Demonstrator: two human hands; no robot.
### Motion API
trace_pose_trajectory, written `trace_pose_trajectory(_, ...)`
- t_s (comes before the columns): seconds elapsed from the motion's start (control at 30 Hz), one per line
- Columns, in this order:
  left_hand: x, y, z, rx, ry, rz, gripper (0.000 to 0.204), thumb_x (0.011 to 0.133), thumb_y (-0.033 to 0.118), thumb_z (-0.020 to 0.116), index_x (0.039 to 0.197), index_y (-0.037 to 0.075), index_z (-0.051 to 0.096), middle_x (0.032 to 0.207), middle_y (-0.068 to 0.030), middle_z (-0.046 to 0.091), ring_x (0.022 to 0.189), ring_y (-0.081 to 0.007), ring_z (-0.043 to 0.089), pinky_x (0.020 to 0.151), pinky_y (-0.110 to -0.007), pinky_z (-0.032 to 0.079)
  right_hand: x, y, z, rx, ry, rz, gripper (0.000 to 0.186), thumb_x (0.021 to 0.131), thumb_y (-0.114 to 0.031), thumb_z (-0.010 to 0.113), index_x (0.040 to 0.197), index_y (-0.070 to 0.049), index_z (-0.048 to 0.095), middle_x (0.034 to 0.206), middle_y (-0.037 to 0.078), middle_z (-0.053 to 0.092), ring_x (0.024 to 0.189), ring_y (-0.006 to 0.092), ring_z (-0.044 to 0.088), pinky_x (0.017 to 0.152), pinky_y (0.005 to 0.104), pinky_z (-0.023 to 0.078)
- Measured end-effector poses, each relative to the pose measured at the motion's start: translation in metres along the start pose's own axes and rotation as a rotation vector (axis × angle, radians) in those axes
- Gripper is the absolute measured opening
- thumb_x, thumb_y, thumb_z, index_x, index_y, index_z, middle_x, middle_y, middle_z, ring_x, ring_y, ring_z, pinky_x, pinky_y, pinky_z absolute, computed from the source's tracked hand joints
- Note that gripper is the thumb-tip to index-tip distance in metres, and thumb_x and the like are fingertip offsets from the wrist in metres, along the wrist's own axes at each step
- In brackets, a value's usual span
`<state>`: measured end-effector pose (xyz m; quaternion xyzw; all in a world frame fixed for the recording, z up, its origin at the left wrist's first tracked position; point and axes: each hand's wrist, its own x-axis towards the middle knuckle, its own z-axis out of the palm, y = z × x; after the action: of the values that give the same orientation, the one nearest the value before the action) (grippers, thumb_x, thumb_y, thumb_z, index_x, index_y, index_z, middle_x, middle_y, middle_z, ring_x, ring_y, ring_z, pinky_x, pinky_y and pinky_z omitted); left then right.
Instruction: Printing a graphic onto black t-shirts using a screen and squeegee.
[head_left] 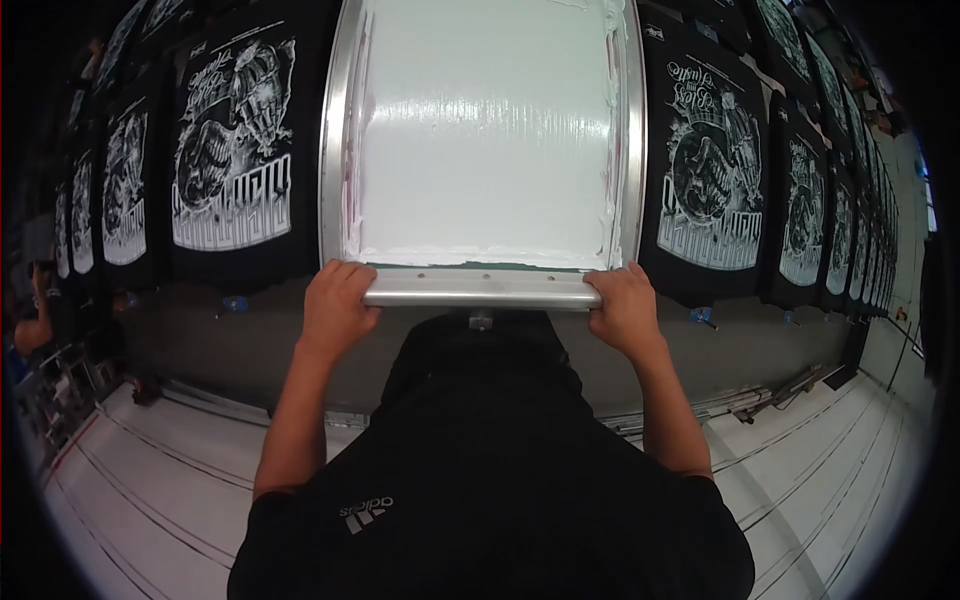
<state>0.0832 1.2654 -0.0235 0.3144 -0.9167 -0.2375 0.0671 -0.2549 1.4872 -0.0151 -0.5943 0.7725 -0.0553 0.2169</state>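
Aluminium screen frame (482, 290) holds white ink; left hand (335, 305), right hand (625, 308) clasp it.

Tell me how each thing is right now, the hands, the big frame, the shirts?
Left hand: gripping the squeegee handle.
Right hand: gripping the same handle.
Squeegee handle: at the frame's near edge.
Screen frame: coated in white ink.
Black shirts: laid flat, already printed.

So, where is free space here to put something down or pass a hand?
The table top is crowded: black printed shirts lie edge to edge on both sides of the screen frame. Both the left hand and the right hand occupy the squeegee handle; only its middle is bare. The pale floor below is open.
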Motion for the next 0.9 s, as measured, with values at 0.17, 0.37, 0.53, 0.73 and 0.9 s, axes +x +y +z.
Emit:
trace_pose_trajectory(0.17,-0.034,-0.007,0.026,0.071,0.111,0.047,0.043,0.055,-0.005,0.063,0.097,0.002,0.064,0.096,-0.0165,0.065,0.095,-0.0367,0.061,0.083,-0.044,0.051,-0.018,-0.008,0.021,-0.021,0.098,-0.011,0.042,0.059,-0.001,0.063,0.101,-0.007,0.063,0.095,0.007,0.068,0.095,0.0276,0.063,0.109,0.0547,0.036)
trace_pose_trajectory(0.37,0.093,-0.049,0.026,0.108,0.135,0.065,0.041,0.055,-0.003,0.067,0.095,0.004,0.065,0.098,-0.0137,0.068,0.094,-0.0339,0.064,0.081,-0.042,0.054,0.085,0.037,0.005,-0.076,0.216,-0.023,0.048,0.056,0.0,0.065,0.103,-0.009,0.064,0.099,0.008,0.069,0.096,0.0281,0.063,0.107,0.0534,0.038)
trace_pose_trajectory(0.53,0.245,-0.097,0.01,0.117,0.205,0.056,0.033,0.061,0.004,0.074,0.094,0.009,0.068,0.087,-0.0127,0.067,0.088,-0.0315,0.065,0.075,-0.042,0.054,0.232,0.087,-0.041,-0.19,0.299,-0.027,0.034,0.063,-0.007,0.07,0.097,-0.013,0.068,0.085,0.01,0.068,0.089,0.029,0.065,0.106,0.0513,0.04)
trace_pose_trajectory(0.73,0.393,-0.141,-0.02,0.294,0.121,-0.029,0.033,0.073,0.029,0.077,0.103,0.014,0.073,0.09,-0.0204,0.069,0.087,-0.0389,0.067,0.078,-0.045,0.054,0.369,0.123,-0.099,-0.299,0.252,-0.024,0.033,0.067,-0.019,0.066,0.1,-0.014,0.071,0.084,0.014,0.07,0.083,0.0331,0.067,0.09,0.0442,0.05)
trace_pose_trajectory(0.9,0.455,-0.145,-0.046,0.197,0.026,-0.002,0.037,0.071,0.038,0.079,0.099,0.013,0.073,0.09,-0.0178,0.071,0.086,-0.0365,0.068,0.079,-0.044,0.053,0.43,0.141,-0.139,-0.272,0.172,0.022,0.042,0.069,-0.016,0.062,0.111,-0.017,0.07,0.098,0.015,0.072,0.095,0.0348,0.068,0.085,0.0441,0.053)
